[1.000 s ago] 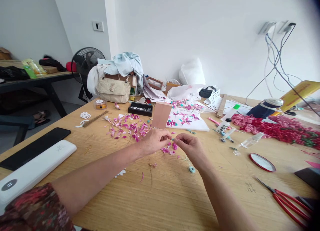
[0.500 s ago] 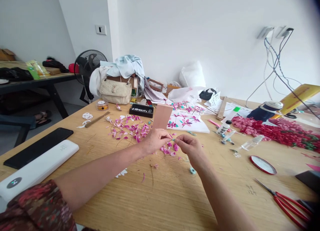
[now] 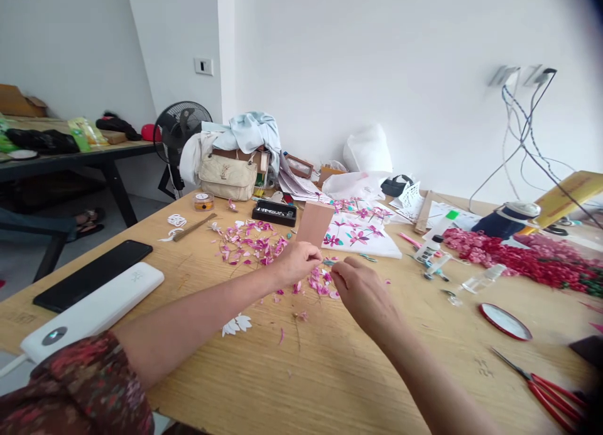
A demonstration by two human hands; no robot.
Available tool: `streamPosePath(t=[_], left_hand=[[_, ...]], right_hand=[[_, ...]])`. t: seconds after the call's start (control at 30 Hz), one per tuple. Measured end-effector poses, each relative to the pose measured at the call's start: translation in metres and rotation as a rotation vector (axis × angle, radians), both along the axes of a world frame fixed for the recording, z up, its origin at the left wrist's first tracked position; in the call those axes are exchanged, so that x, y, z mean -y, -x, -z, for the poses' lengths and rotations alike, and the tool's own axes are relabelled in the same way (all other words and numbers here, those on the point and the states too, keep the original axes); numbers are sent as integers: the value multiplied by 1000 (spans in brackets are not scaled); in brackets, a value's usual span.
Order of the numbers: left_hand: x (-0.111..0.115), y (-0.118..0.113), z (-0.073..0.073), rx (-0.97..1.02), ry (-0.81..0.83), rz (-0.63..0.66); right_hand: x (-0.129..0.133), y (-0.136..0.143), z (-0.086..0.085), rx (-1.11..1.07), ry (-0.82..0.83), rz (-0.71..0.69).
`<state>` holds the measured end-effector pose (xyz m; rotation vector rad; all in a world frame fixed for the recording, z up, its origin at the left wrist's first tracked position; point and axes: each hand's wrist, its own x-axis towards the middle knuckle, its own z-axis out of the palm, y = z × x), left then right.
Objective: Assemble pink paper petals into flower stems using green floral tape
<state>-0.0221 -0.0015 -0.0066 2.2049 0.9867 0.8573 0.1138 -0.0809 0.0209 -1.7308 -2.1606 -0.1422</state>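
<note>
My left hand [image 3: 298, 263] is closed in a pinch above the middle of the table. Facing it, my right hand [image 3: 362, 289] is pinched too, its back turned up and its fingertips mostly hidden. A tiny teal piece [image 3: 327, 263] shows in the narrow gap between them; what exactly each hand grips is too small to make out. Pink and purple petals [image 3: 322, 283] lie under the hands, and more loose petals [image 3: 252, 241] spread to the left. Just behind stands an upright pinkish-brown board [image 3: 315, 223]. Finished-looking pink flowers with teal leaves [image 3: 357, 236] rest on a white sheet [image 3: 384, 249].
Left are a black phone [image 3: 94, 275] and a white power bank [image 3: 94, 312]. White petal cutouts [image 3: 236, 325] lie near my left forearm. Small bottles [image 3: 428, 249], a red-rimmed round dish [image 3: 505, 322] and red-handled scissors [image 3: 549, 391] are on the right.
My right hand has turned over, its back now upward, and its fingertips have drawn slightly away from my left hand. The teal spool is now out of sight. The view has shifted slightly.
</note>
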Motion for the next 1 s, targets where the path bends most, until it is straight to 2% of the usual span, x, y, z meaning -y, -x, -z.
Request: streamPosePath(t=[0.1, 0.2, 0.3, 0.37, 0.43, 0.53, 0.63, 0.73, 0.8, 0.87, 0.93, 1.0], left_hand=[[5, 2, -4, -32, -18, 137], [16, 6, -10, 70, 199, 309], [25, 11, -17, 274, 459, 303], [28, 13, -19, 397, 508, 229], [26, 13, -18, 456, 445, 131], [21, 9, -15, 382, 236, -6], [17, 3, -12, 186, -22, -35], [19, 1, -11, 45, -225, 128], [23, 1, -13, 46, -234, 279], [28, 3, -16, 127, -123, 325], [31, 5, -19, 233, 11, 241], [32, 6, -20, 287, 50, 111]], right_hand=[[-10, -6, -20, -33, 72, -183], [-26, -20, -27, -263, 192, -334], [-36, -28, -11, -628, 298, -347], [-34, -25, 7, -791, 258, -298], [-26, -15, 24, -771, 171, -241], [-7, 2, 33, -479, 46, -164], [5, 7, 16, -217, -29, -154], [-1, -9, -10, -169, -8, -226], [-12, -24, -18, -270, 52, -256], [-22, -35, -11, -441, 117, -261], [-25, -35, 5, -571, 141, -255], [-18, -24, 21, -548, 114, -226]])
